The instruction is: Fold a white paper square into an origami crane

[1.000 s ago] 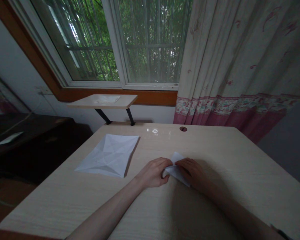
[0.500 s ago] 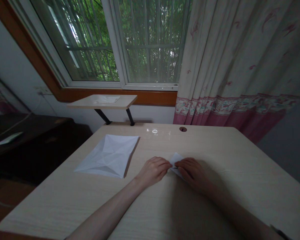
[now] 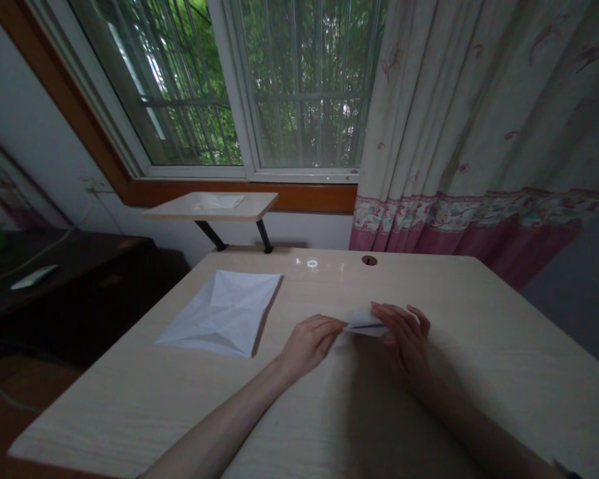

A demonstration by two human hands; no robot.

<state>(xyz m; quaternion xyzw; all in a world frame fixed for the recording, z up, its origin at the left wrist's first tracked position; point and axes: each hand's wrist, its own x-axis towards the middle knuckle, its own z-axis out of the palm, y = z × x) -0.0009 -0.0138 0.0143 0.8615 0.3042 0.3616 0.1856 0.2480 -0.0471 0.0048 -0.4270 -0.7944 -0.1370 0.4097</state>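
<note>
The desk (image 3: 289, 426) carries a creased sheet (image 3: 227, 313) on its left. Near the desk's middle, the right hand (image 3: 408, 340) extends loose fingers over the folded paper's (image 3: 363, 320) right end, whether gripping I cannot tell; the left hand (image 3: 309, 342) pinches its left tip. Half a second ago, the hands were closer together and the paper looked less flattened.

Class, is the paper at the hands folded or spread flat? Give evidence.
Folded: the paper between the left hand and right hand shows layers with a dark gap separating them.
</note>
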